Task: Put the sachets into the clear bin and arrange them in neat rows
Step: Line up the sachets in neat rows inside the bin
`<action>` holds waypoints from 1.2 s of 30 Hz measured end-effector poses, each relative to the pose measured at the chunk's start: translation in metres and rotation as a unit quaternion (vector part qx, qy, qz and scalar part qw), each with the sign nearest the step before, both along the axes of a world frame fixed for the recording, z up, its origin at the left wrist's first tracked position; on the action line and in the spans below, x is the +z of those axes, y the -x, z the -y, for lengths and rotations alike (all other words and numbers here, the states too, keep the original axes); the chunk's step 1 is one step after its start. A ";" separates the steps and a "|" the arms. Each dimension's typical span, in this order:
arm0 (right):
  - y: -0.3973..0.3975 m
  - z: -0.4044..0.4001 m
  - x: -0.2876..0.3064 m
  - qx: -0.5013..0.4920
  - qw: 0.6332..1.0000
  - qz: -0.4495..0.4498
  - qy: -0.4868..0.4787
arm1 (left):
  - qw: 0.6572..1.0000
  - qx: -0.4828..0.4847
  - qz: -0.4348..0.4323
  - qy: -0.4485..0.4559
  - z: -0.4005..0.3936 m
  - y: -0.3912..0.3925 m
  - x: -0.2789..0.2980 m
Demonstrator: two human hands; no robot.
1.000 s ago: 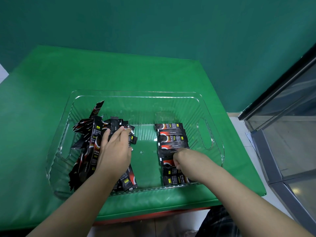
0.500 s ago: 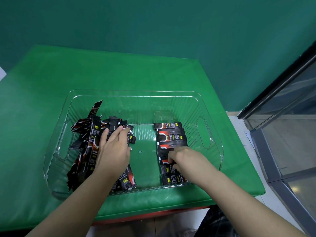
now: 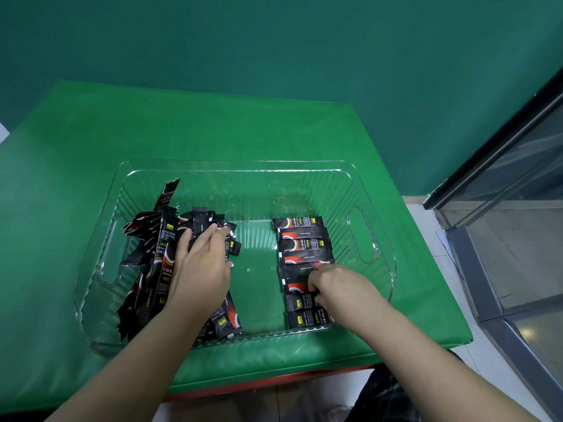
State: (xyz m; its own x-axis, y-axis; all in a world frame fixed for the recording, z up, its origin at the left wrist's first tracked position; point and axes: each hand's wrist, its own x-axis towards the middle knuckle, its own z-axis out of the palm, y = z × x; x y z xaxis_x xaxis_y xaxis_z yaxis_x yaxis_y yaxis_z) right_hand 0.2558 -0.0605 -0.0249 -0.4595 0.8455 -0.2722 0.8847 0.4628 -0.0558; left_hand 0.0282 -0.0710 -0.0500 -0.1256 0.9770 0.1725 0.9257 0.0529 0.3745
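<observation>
Right hand (image 3: 332, 284) fingertips hidden; sachets (image 3: 300, 271) partly covered.

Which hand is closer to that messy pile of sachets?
The left hand: it rests on the messy pile. The right hand is across the clear bin, at the neat row.

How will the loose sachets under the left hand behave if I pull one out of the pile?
The loose sachets look thin and light, and some ends stick up bent, so one would probably flex. The glossy wrappers likely slide over each other, so neighbours may shift. The left hand lying on the pile may steady it.
</observation>
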 end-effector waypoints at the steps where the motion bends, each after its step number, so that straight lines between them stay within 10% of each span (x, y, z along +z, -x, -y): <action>1: 0.000 0.000 -0.001 -0.002 1.000 0.002 0.003 | 1.000 0.000 -0.001 0.000 0.000 0.000 0.000; 36: 0.021 -0.008 0.001 0.085 0.986 -0.083 0.117 | 1.000 -0.007 -0.006 0.013 -0.001 0.000 -0.001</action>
State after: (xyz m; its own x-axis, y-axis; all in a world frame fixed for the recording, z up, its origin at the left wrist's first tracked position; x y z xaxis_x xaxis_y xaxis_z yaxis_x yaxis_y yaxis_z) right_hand 0.2352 -0.0520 -0.0242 -0.6444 0.6753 -0.3587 0.7646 0.5616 -0.3162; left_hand 0.0283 -0.0699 -0.0515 -0.1105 0.9827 0.1487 0.9305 0.0497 0.3629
